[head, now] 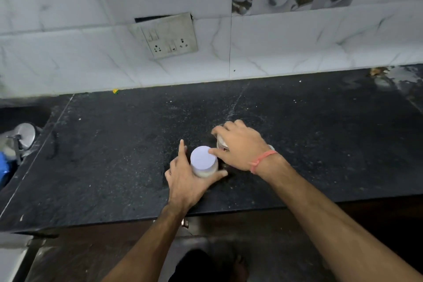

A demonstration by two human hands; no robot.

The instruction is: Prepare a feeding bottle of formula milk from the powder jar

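A small clear jar with a flat white round lid is seen standing upright on the black speckled stone desk, near the desk's front edge. This jar is taken as the landmark. White powder is visible through the lower wall of the jar.

The left hand is wrapped around the near and left side of the jar: the thumb is pressed against the jar's right lower wall, and the index finger is stretched up along its left side, so the jar is gripped.

Just behind and to the right of the jar, a second clear vessel is largely hidden under the right hand. The fingers of that hand are curled down over its top, and the thumb tip is laid against the rim of the white lid. What the vessel is cannot be told. A red thread band is worn on the right wrist.

Far behind the jar, a grey switch and socket plate is fixed askew on the white marble-patterned wall tiles. Far to the jar's left, beyond the desk's end, a shiny steel vessel is seen.
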